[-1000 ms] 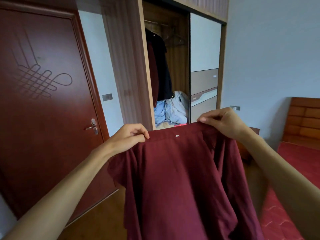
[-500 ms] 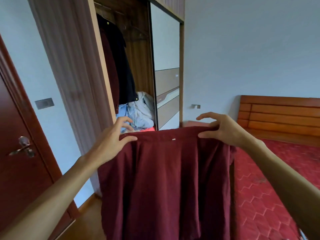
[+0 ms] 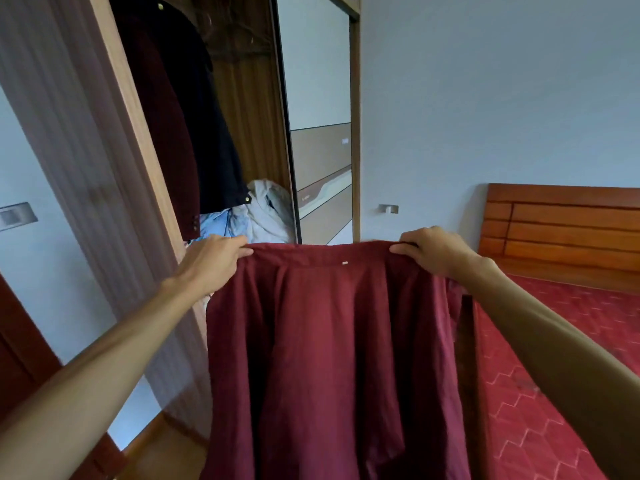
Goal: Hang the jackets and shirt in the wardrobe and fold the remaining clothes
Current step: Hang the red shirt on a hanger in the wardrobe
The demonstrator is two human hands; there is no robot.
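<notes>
The left hand (image 3: 214,259) and right hand (image 3: 433,251) each pinch the top edge of the shirt (image 3: 329,341), one grip at either shoulder, both narrow and closed on cloth. That edge runs 9 to 3 between them. The body hangs toward 6, in the air ahead of the person. The wardrobe (image 3: 249,116) stands open at 11 with a dark jacket (image 3: 214,133) hanging inside, so the left hand is nearer. No hanger shows in the shirt, and it likely needs one first.
</notes>
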